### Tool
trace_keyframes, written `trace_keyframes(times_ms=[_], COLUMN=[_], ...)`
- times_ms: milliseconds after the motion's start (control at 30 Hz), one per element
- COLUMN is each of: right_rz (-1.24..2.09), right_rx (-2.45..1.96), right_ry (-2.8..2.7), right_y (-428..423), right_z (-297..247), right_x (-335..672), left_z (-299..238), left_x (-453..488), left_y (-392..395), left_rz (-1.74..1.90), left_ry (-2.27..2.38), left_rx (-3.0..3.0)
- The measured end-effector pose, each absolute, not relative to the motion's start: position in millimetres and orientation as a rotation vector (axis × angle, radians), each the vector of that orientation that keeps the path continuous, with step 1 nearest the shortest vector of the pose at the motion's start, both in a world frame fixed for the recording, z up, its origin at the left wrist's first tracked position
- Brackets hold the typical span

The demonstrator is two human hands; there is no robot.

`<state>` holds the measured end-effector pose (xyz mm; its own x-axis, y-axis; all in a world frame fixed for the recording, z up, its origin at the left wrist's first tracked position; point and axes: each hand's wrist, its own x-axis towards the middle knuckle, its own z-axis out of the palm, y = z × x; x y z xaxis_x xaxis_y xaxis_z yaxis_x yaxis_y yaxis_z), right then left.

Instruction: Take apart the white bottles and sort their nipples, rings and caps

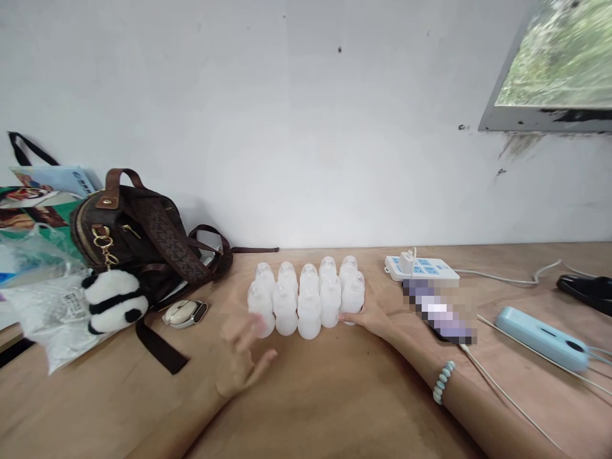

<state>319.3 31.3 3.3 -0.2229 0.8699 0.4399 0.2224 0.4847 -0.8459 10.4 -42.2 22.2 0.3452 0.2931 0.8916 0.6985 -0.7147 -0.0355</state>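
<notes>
Two rows of small frosted white bottles (309, 315) with clear domed caps stand upright, close together, on the wooden table. They look like baby bottles. At the right end of the front row, my right hand (366, 319) is closed around the lower part of a bottle (352, 294), the thumb across its front. My left hand (243, 357), a little blurred, is open with fingers apart. It is just in front of the leftmost front bottle (259, 303) and holds nothing; whether a fingertip touches that bottle I cannot tell.
On the left are a dark brown backpack (138, 223), a panda plush (115, 301), a clear plastic bag (52, 312) and a watch-like device (185, 313). To the right lie a power strip (437, 269), a pixelated phone (437, 309), cables and a light-blue device (540, 338). A wall (306, 127) stands behind.
</notes>
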Motion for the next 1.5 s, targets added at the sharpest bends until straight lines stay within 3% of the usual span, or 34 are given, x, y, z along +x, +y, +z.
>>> trace_keyframes(times_ms=[100,200,467,1000,1133,1267,1400,1500], right_rz=[0.840,0.863,0.876,0.808,0.810,0.875,0.856,0.811], right_rx=[-0.915,-0.908,-0.919,-0.987,-0.980,-1.038,-1.169,-1.251], right_ry=[-1.707,-1.690,-1.673,-1.761,-1.764,-1.797,-1.835,-1.864], right_y=[28.9,28.1,29.3,27.0,23.9,11.5,-6.6,-17.0], right_z=[8.1,10.0,8.0,11.6,6.8,2.7,2.9,3.7], right_x=[318.2,317.5,319.5,324.3,331.3,344.8,355.1,360.5], left_z=[24.3,27.4,28.5,31.3,23.9,15.4,13.6,16.1], left_x=[33.7,52.4,55.6,56.1,43.0,21.7,11.7,12.8], left_y=[-55.1,-55.3,-49.7,-53.1,-56.6,-43.6,-24.3,-20.4], left_rz=[-0.938,-0.666,-0.536,-0.740,-1.156,-1.574,-1.662,-1.626], left_ry=[-0.627,-0.783,-1.146,-1.099,-0.977,-1.315,-1.925,-2.060], left_rx=[-2.633,-2.897,-3.110,-3.049,-2.579,-2.022,-2.026,-2.172])
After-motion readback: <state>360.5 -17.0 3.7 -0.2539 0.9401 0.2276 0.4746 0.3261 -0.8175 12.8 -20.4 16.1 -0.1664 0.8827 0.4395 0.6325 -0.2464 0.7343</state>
